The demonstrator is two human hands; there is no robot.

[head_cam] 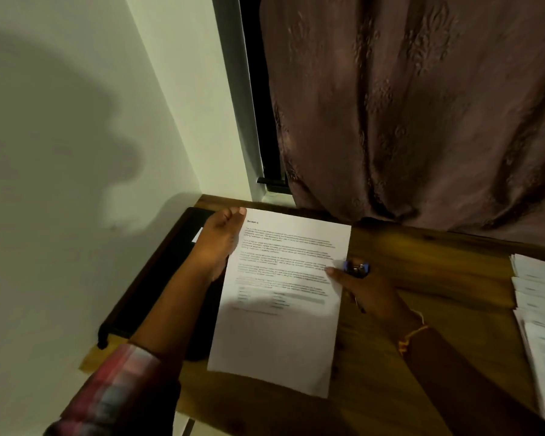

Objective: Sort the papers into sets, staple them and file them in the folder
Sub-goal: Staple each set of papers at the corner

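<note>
Reaching in from the near edge, two arms cross one wooden table [428, 247]: the left in a plaid sleeve [123, 382], the right with one orange thread [412, 335] at the wrist. Between them, in the middle of the table, lies one printed set of papers [280, 335]; the number of sheets cannot be told. Its long axis runs near to far, the far end leaning slightly right, and the headed top points toward the curtain. The left hand [224, 243] lies along the set's left edge, fingers straight and pressed together, tips at the far left corner. The right hand [368, 291] curls round one small blue tool [357, 268], thumb touching the set's right edge. One black folder [158, 278] lies under the left hand. At least three overlapping piles of paper [538, 297] line the right edge. Beyond hang one brown curtain [422, 105] and a pale wall [60, 121].
</note>
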